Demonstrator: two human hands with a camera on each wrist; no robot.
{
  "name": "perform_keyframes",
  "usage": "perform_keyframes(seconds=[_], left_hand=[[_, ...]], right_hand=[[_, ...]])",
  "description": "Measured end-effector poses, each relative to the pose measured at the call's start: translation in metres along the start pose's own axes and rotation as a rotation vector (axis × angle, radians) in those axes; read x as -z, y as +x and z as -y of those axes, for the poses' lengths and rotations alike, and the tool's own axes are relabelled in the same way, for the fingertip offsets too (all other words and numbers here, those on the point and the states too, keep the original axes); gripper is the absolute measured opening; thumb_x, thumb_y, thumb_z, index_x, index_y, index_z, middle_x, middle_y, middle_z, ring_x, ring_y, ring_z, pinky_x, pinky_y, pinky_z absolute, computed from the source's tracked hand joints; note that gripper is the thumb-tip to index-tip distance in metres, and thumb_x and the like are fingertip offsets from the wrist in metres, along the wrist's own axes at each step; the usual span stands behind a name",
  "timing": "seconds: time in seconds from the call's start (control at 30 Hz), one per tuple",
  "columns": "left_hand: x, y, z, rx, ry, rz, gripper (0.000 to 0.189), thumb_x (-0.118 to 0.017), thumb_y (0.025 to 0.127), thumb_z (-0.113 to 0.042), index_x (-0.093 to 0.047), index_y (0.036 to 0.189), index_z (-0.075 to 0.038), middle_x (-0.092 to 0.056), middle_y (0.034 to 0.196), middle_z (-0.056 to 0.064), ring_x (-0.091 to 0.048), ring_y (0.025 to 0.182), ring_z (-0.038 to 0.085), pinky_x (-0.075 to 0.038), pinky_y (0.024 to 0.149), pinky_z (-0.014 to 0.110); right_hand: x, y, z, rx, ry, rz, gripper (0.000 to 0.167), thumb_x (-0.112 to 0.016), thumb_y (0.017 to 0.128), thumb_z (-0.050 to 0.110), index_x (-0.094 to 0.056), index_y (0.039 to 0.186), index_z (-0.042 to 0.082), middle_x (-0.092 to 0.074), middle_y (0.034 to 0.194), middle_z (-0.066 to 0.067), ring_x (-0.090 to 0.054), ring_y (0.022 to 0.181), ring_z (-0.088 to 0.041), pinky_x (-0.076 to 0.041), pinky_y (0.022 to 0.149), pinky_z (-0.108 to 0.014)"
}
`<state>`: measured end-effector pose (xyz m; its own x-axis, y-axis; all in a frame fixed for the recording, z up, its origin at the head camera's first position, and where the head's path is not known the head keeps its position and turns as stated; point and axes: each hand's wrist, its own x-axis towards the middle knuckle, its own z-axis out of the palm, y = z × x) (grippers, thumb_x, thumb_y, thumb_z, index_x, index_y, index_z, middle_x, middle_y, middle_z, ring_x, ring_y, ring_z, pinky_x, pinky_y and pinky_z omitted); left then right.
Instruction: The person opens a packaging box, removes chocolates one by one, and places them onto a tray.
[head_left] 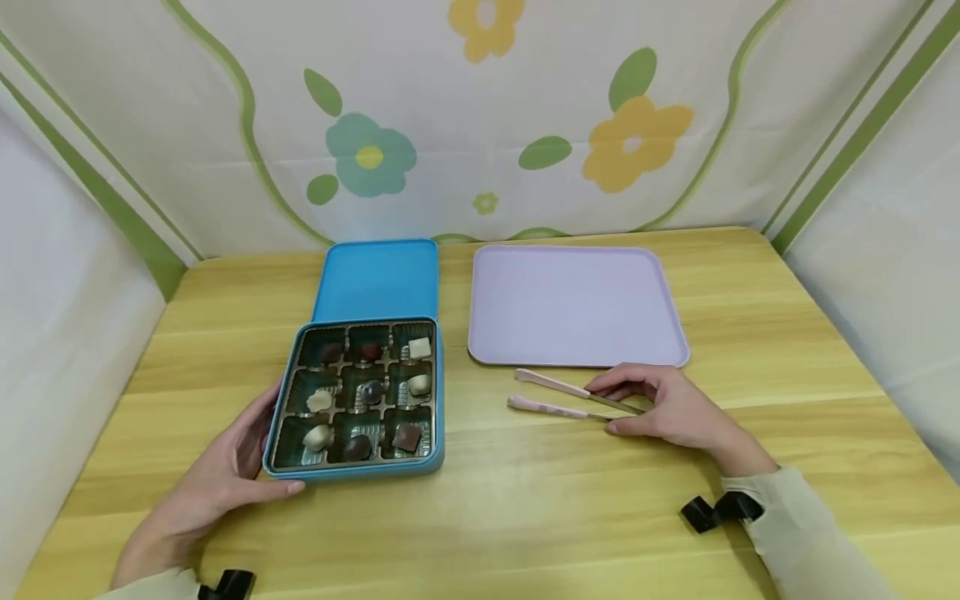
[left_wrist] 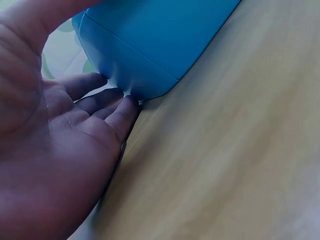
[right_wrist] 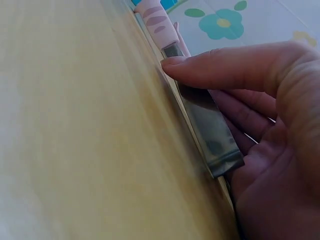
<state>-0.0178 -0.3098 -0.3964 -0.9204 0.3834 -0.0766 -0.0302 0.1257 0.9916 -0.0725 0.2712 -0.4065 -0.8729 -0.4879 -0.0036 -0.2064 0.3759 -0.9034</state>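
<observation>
A blue tin [head_left: 431,477] holds several chocolates, dark, brown and white, one in each compartment of its insert. At its near left corner is my left hand [head_left: 232,467]: the fingertips touch the left wall low down, and the thumb extends along the front. In the left wrist view the fingers [left_wrist: 122,117] reach the tin's rounded corner [left_wrist: 130,75], with the palm away from it. My right hand [head_left: 678,408] pinches metal tongs [head_left: 555,383] with pink tips between thumb and fingers. The tongs' arms are spread, tips pointing left. In the right wrist view the thumb [right_wrist: 220,67] presses the near metal arm.
Behind the tin lies its blue lid [head_left: 378,279]. A lilac tray [head_left: 573,304] stands at the back, just beyond the tongs. All are on a wood-grain table [head_left: 480,533], with a flowered cloth [head_left: 465,117] hanging behind and pale cloth at both sides.
</observation>
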Motion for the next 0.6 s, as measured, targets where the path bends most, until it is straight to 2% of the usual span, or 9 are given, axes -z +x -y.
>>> perform_keyframes(seconds=[0.2,0.37,0.6], left_hand=[[-0.0009,-0.0046,0.0068,-0.003,-0.014,-0.014,0.124,-0.080,0.079,0.022,-0.012,0.175,-0.017,-0.021,0.179,0.006,-0.040,0.148,-0.012,-0.043,0.111,0.009],[-0.0004,-0.0013,0.0047,-0.019,-0.011,-0.007,0.124,-0.079,0.079,0.022,-0.012,0.175,-0.018,-0.019,0.179,0.008,-0.040,0.149,-0.009,-0.043,0.111,0.009],[-0.0009,0.0011,0.0015,0.010,0.021,-0.006,0.123,-0.081,0.080,0.019,-0.013,0.175,-0.020,-0.022,0.178,0.007,-0.042,0.147,-0.011,-0.043,0.110,0.008]], right_hand=[[-0.0033,0.0034,0.0008,0.005,-0.015,-0.003,0.046,-0.092,0.084,0.006,-0.077,0.127,0.015,-0.077,0.124,-0.006,-0.073,0.107,-0.011,-0.060,0.093,-0.023],[-0.0016,0.0040,0.0042,0.001,-0.017,-0.020,0.046,-0.092,0.083,0.005,-0.078,0.125,0.016,-0.077,0.123,-0.006,-0.073,0.106,-0.011,-0.060,0.093,-0.022],[-0.0035,-0.0017,0.0007,-0.020,-0.035,-0.020,0.048,-0.094,0.082,0.010,-0.077,0.126,0.019,-0.076,0.124,-0.003,-0.072,0.107,-0.011,-0.059,0.094,-0.023]])
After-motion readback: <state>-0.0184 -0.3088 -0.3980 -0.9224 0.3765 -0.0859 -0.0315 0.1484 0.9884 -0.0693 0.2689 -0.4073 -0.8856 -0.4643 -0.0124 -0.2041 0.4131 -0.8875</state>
